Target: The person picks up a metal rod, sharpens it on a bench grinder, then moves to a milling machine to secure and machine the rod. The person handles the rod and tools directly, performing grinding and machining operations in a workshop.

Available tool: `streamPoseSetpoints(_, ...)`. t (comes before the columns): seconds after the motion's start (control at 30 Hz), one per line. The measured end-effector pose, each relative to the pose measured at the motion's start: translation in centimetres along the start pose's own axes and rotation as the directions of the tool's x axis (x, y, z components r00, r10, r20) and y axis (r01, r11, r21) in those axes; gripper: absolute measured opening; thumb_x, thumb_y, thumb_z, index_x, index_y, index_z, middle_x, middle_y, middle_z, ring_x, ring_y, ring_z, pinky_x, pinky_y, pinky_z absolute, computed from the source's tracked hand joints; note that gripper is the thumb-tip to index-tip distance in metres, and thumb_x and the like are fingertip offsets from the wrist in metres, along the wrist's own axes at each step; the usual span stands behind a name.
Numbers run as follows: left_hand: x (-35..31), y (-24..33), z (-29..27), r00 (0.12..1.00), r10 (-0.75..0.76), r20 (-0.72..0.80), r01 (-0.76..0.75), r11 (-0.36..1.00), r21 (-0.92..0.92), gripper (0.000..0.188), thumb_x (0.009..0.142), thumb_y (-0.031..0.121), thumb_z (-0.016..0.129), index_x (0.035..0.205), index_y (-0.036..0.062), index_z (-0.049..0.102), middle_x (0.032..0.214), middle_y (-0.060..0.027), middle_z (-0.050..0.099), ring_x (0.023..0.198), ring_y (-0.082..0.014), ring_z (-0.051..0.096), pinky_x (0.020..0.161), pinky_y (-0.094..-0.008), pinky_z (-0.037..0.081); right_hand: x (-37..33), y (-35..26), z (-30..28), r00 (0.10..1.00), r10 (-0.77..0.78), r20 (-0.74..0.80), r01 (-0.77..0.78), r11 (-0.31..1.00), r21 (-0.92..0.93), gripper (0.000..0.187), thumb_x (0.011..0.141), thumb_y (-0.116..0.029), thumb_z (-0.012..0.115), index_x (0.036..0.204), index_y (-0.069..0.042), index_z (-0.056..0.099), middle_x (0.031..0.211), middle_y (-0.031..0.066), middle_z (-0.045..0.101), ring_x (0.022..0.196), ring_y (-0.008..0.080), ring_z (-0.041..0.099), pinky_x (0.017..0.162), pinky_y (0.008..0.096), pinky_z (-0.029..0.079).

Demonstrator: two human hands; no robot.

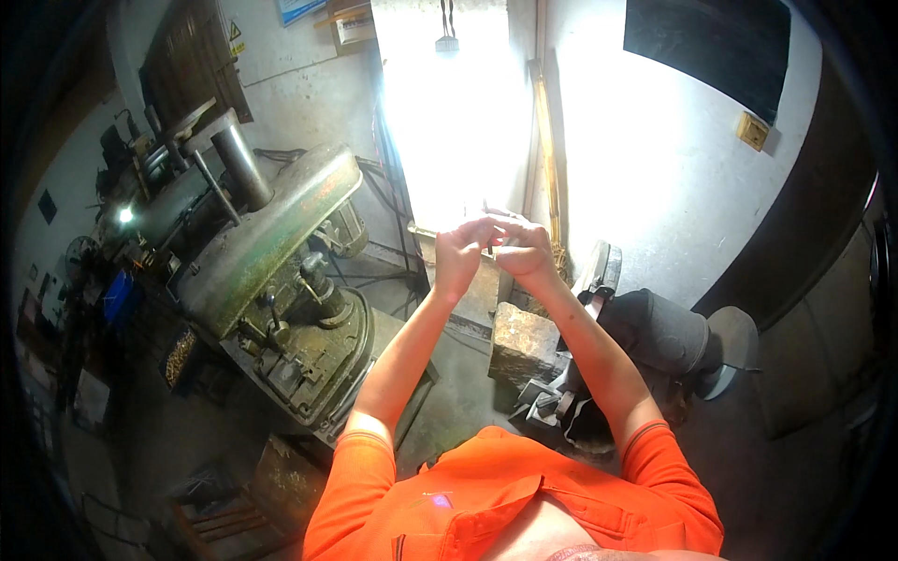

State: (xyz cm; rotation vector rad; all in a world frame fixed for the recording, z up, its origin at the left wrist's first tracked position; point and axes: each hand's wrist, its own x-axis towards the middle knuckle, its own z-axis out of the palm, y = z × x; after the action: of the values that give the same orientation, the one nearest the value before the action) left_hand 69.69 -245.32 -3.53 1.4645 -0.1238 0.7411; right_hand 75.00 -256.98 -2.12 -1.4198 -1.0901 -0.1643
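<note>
The left hand and right hand pinch one small thin piece between their fingertips, before the bright panel, its kind lost in glare; one green drill press stands left; one yellow warning sign bears small, unclear lettering.
</note>
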Motion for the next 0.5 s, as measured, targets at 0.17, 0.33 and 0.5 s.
streamPoseSetpoints(0.17, 0.1, -0.3, -0.1, 1.000, -0.004, 0.002, 0.004, 1.000, -0.015, 0.018, 0.086, 0.001, 0.050, 0.092, -0.0032, 0.066, 0.076, -0.0073, 0.065, 0.070, -0.0127, 0.059, 0.067, -0.0254, 0.049, 0.0, 0.6, 0.1, 1.000, 0.009, -0.003, -0.009, 1.000, 0.003, 0.031, 0.060, -0.006, 0.052, 0.088, -0.002, 0.064, 0.067, -0.0007, 0.051, 0.066, 0.0075, 0.044, 0.061, 0.0219, 0.039)
streamPoseSetpoints(0.33, 0.1, -0.1, -0.1, 1.000, -0.010, 0.023, 0.011, 1.000, -0.023, 0.017, 0.086, 0.002, 0.051, 0.093, -0.0031, 0.066, 0.077, -0.0073, 0.065, 0.070, -0.0123, 0.060, 0.067, -0.0248, 0.049, -0.1, 1.7, 0.0, 1.000, 0.004, -0.012, -0.004, 0.999, 0.049, 0.046, 0.059, -0.006, 0.054, 0.104, -0.002, 0.064, 0.076, 0.0037, 0.057, 0.072, 0.0093, 0.049, 0.067, 0.0235, 0.042)
streamPoseSetpoints(0.5, 0.1, -0.5, 0.2, 0.999, -0.024, 0.042, 0.026, 0.999, -0.043, 0.017, 0.085, 0.001, 0.052, 0.093, -0.0025, 0.066, 0.076, -0.0069, 0.065, 0.070, -0.0115, 0.059, 0.066, -0.0241, 0.048, -0.5, 2.5, -0.3, 0.999, 0.008, -0.035, -0.006, 0.998, 0.058, 0.047, 0.059, -0.006, 0.054, 0.105, -0.003, 0.064, 0.094, 0.0110, 0.061, 0.083, 0.0132, 0.052, 0.072, 0.0268, 0.044)
